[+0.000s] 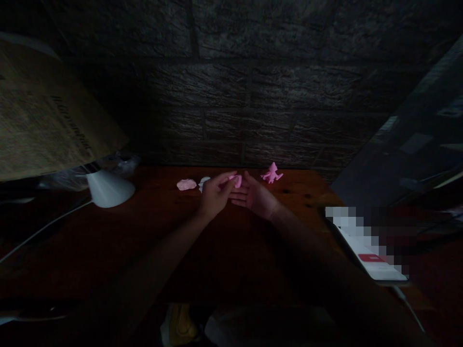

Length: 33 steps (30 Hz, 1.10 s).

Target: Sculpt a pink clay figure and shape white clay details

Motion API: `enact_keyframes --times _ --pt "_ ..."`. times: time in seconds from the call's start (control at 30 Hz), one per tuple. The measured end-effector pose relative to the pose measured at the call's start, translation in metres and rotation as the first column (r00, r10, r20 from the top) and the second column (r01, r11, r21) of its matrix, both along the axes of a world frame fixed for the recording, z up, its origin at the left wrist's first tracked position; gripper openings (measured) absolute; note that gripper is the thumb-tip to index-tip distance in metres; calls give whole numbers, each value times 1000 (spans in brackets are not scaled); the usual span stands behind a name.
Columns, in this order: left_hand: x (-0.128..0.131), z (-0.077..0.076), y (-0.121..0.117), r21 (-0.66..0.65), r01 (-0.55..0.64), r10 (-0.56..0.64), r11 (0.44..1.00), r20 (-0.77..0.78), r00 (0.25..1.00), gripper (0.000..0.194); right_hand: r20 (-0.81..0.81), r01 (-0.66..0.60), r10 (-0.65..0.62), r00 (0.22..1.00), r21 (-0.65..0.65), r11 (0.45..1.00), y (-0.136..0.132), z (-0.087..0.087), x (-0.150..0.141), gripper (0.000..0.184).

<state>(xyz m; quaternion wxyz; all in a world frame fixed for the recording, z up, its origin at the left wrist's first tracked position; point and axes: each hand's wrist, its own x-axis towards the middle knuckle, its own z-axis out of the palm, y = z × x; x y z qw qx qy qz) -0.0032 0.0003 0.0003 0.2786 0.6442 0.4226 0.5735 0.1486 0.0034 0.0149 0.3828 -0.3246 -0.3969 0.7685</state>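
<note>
Above the wooden table, my left hand [216, 195] pinches a small lump of pink clay [237, 181] between thumb and fingers. My right hand [261, 197] is beside it, palm turned up, its fingers stretched out just under the pink clay. Whether those fingertips touch the clay I cannot tell. A pale pink flattened lump of clay [186, 184] lies on the table to the left. Between it and my left hand is a white piece [204, 183], partly hidden by that hand. Right of my hands stands a pink winged figurine [272, 173].
A white lamp [110, 189] with a cable stands on the wooden table [173, 255] at left, below a large brown paper bag [54, 111]. A lit tablet-like screen [379, 267] lies along the right edge. A dark stone wall [231, 86] rises behind.
</note>
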Motion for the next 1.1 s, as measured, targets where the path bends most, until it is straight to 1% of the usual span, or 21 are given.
enact_keyframes --times 0.07,0.13,0.3,0.5,0.63,0.73,0.8,0.9,1.0,1.1 --pt "-3 -1 3 0 -29 29 1000 31 999 32 22 42 -43 999 54 998 0 -2 2 34" --pt "-4 0 4 -5 -23 23 1000 33 999 31 24 78 -81 996 100 992 1 -4 3 25" --pt "-2 3 2 -3 12 -12 1000 5 1000 29 28 140 -146 989 159 977 3 -8 5 25" --pt "-1 0 7 -121 67 -49 990 150 988 37 73 138 -155 985 193 971 2 -7 5 25" --pt "-2 0 6 -166 147 -119 975 165 979 35 114 173 -200 973 211 962 0 -5 4 19" --pt "-3 2 5 -162 178 -149 971 178 973 31 180 174 -233 956 290 941 0 -4 3 14" --pt "-3 2 5 -158 186 -155 970 188 970 31 205 166 -248 947 351 921 0 -4 3 15" --pt "-1 3 4 -174 179 -144 968 200 969 36 215 168 -276 937 416 894 0 -5 3 25" --pt "2 3 4 -207 185 -135 961 234 963 46 226 188 -311 923 440 878 1 -5 4 32" --pt "2 3 3 -224 205 -146 953 255 956 45 234 204 -331 914 442 874 2 -5 5 31"
